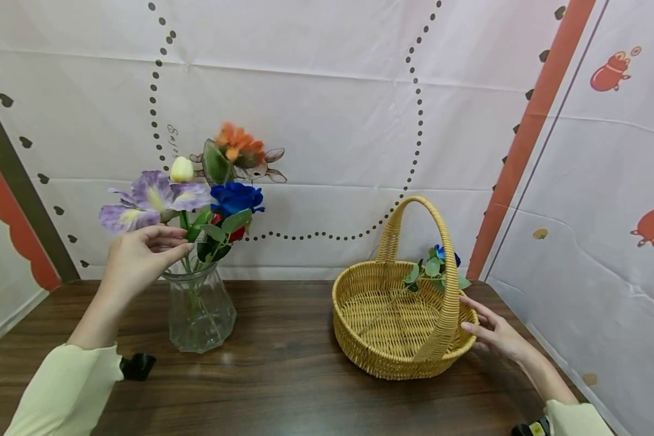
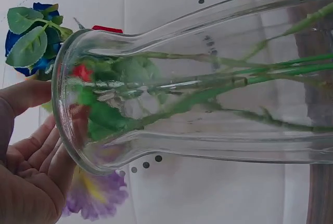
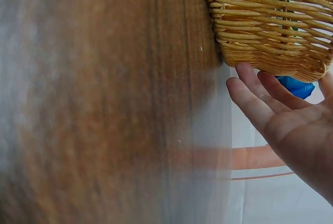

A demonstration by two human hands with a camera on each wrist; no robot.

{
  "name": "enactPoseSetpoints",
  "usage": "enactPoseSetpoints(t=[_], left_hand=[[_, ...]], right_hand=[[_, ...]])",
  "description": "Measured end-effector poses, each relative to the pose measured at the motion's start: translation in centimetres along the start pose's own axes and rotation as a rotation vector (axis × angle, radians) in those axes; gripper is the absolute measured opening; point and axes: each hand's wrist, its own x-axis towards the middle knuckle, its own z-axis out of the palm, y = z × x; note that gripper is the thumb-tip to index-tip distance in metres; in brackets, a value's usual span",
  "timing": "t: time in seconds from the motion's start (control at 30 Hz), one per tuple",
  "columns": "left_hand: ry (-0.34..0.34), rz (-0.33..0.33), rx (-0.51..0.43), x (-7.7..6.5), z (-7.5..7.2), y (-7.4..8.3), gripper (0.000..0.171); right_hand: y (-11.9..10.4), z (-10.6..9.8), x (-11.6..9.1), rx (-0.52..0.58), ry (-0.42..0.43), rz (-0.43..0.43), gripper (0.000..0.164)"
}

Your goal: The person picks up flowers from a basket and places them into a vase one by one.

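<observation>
In the head view my left hand [image 1: 149, 251] is at the mouth of a clear glass vase [image 1: 201, 315], thumb and fingers pinching a green flower stem. Which flower that stem bears is hard to tell. The vase holds a purple iris [image 1: 152, 197], a pale yellow tulip [image 1: 182, 169], an orange flower [image 1: 240, 144], a blue rose [image 1: 235, 198] and a partly hidden red flower. My right hand [image 1: 498, 333] touches the right side of a yellow wicker basket [image 1: 354, 348], fingers fairly straight in the right wrist view. Inside the basket lies a long-stemmed blue flower [image 1: 440, 253].
Both containers stand on a dark wooden table [image 1: 272, 363], vase left and basket right. Its far edge meets a printed white cloth backdrop [image 1: 327, 133]. A side wall [image 1: 588, 242] of similar cloth runs close to the right arm. The basket's tall handle [image 1: 447, 242] arches upward.
</observation>
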Motion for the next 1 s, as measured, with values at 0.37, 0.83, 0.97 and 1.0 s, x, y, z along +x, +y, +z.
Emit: enactPoseSetpoints(t=[0.37, 0.83, 0.97, 1.0], left_hand=[[0.033, 0.026, -0.009, -0.1, 0.3, 0.1, 0.034], [0.04, 0.028, -0.203, -1.5, 0.5, 1.7, 0.04], [0.025, 0.036, -0.282, -1.9, 0.8, 2.4, 0.037], [0.021, 0.031, -0.293, -2.1, 1.0, 2.6, 0.036]], right_hand=[[-0.1, 0.0, -0.1, -0.003, 0.011, 0.025, 0.057], [0.3, -0.1, 0.2, -0.004, 0.005, -0.002, 0.052], [0.3, -0.1, 0.2, 0.018, -0.001, -0.024, 0.052], [0.3, -0.1, 0.2, 0.023, -0.006, -0.03, 0.052]])
